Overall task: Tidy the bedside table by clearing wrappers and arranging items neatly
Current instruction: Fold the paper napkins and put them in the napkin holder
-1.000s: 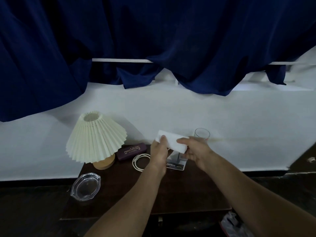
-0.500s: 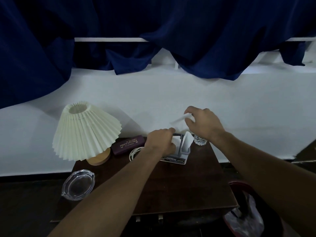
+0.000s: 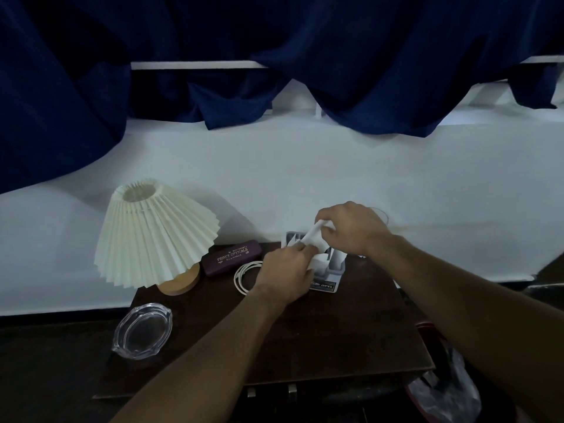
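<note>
Both hands (image 3: 285, 271) (image 3: 351, 230) pinching white paper (image 3: 314, 236) above the holder (image 3: 334, 264) near table's (image 3: 335, 337) back edge; bare front.

Both forearms were bare to the frame's lower edge, with no sleeves in view; the left hand (image 3: 285, 271) and right hand (image 3: 355, 230) showed no gloves, rings, or wristwear.

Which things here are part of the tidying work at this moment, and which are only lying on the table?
In use: left hand, right hand, white paper, grey holder.

Lying about: lamp, glasses case, white cable, glass ashtray.
</note>
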